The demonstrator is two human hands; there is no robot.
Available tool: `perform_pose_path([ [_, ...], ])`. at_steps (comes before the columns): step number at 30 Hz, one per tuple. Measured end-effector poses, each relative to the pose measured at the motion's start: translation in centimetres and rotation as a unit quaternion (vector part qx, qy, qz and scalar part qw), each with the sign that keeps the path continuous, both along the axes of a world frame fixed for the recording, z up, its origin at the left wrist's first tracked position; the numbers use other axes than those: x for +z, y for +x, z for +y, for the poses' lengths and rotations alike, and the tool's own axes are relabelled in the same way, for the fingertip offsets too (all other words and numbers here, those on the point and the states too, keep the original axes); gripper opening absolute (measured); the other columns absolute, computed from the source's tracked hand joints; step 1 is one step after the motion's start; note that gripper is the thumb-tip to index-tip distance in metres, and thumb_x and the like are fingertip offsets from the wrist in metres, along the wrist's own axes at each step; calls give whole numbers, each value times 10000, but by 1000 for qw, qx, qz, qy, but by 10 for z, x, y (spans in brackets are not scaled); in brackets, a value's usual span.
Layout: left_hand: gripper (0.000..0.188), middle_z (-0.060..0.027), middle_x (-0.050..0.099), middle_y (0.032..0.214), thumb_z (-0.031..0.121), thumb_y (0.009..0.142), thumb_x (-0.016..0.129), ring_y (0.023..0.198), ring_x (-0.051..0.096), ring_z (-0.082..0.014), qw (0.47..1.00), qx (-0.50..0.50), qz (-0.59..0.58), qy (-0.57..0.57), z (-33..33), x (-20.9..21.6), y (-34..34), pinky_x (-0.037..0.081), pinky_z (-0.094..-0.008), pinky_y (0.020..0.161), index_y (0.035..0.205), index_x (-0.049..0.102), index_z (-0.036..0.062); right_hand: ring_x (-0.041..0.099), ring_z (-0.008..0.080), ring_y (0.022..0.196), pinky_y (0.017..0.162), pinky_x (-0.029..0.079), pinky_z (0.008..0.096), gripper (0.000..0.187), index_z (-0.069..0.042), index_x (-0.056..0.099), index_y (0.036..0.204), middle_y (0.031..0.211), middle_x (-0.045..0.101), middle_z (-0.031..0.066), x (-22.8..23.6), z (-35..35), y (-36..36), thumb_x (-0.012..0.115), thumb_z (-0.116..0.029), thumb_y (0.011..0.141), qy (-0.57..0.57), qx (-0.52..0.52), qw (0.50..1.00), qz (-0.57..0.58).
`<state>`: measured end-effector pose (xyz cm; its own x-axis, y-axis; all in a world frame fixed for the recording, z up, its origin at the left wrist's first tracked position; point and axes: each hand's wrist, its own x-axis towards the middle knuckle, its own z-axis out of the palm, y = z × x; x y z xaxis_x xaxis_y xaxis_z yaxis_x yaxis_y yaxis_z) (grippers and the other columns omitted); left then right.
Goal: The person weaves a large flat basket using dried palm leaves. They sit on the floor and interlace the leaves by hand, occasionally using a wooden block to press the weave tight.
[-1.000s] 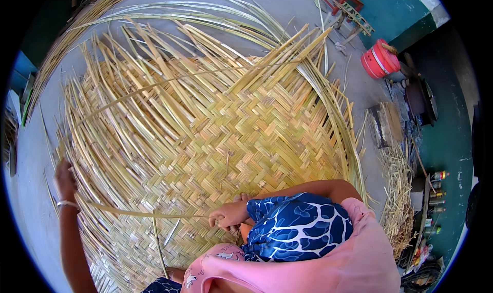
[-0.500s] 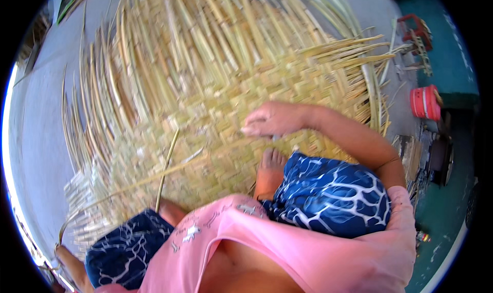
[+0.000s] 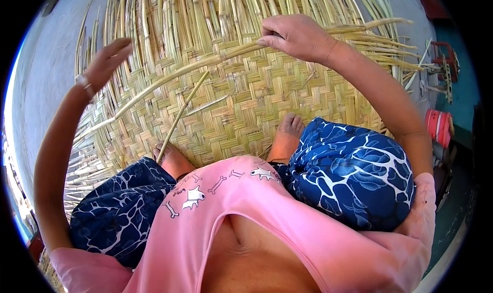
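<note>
A half-woven mat of split cane (image 3: 236, 123) spreads over the floor in front of me, and my feet rest on its near part. One long pale cane strip (image 3: 174, 77) lies across the weave in a gentle curve, from the lower left to the upper right. My right hand (image 3: 298, 39) is closed round this strip, near the far side of the woven part. Over the mat's left side, my left hand (image 3: 107, 64) is raised with its fingers stretched out, slightly blurred. Nothing shows in it, and it is apart from the strip.
Unwoven cane ends (image 3: 195, 15) fan out at the far side, with more at the right. A thin stick (image 3: 182, 110) leans from my left foot over the mat, beside a loose sliver (image 3: 208, 105). At the right stand a red bucket (image 3: 438, 127) and a red-framed object (image 3: 446, 57).
My left hand has risen from the far lower left to above the mat and left the strip's end. My right hand has moved farther away and now grips the strip, which lies higher across the mat.
</note>
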<state>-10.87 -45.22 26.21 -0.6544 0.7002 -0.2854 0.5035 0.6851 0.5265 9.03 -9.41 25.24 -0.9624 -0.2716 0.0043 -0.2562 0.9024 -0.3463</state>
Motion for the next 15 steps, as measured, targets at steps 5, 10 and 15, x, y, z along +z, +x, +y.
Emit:
perform_pose_path([
  [5,455,-142,648,911,394,936,475,810,630,-213,959,-144,-242,-18,147,-18,61,511,-335,755,1125,569,-9,601,274,688,598,483,398,173,-102,552,845,752,597,59,6,7,-19,572,-273,855,100,44,988,107],
  [10,266,-47,655,719,240,936,511,600,623,-116,998,-50,-33,20,188,-66,40,505,-267,555,992,627,7,570,166,768,694,465,350,108,-118,569,830,802,577,33,-24,59,-34,587,-225,826,167,38,959,226],
  [15,260,-69,644,714,204,932,496,576,636,-134,976,175,-64,115,203,-107,30,520,-257,542,1032,606,-9,616,283,890,800,489,396,253,-71,583,1075,885,629,128,-84,104,-22,561,-206,862,94,-61,957,267],
])
